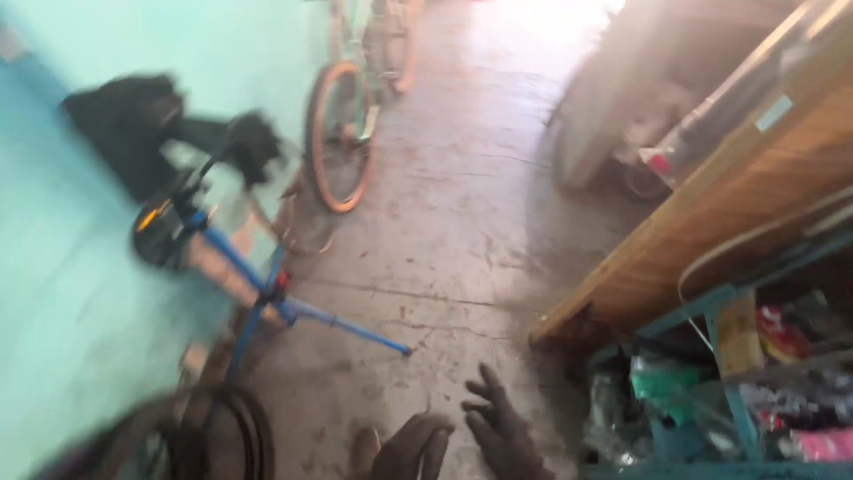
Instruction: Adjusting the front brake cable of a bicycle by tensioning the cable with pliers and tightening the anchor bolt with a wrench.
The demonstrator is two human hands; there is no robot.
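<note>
- Concrete floor (462, 222): cracked and stained, it runs between a turquoise wall (62, 293) on the left and a wooden bench (711, 213) on the right. Judgement: walk the middle of the passage, where nothing lies underfoot.
- Bench: beneath it stands a blue metal frame (711, 311), packed with bags and wrappers too blurred to identify.
- Bicycle (346, 124): leans upright at the wall, well ahead of both hands; one orange-rimmed wheel is plain, the rest is cropped.
- Blue repair stand (267, 293): it stands by the wall, one leg reaching out across the floor toward the middle. Judgement: step wide of that leg, since its tip is a trip point.
- Black tyres (222, 436): they lie low at the foot of the stand, near the left hand.
- Right hand (502, 427): dark-gloved, fingers spread, empty, nearest the stand's leg tip.
- Left hand (413, 449): dark-gloved, fingers curled downward, nothing visibly held; whether it grips anything cannot be told through the blur.
</note>
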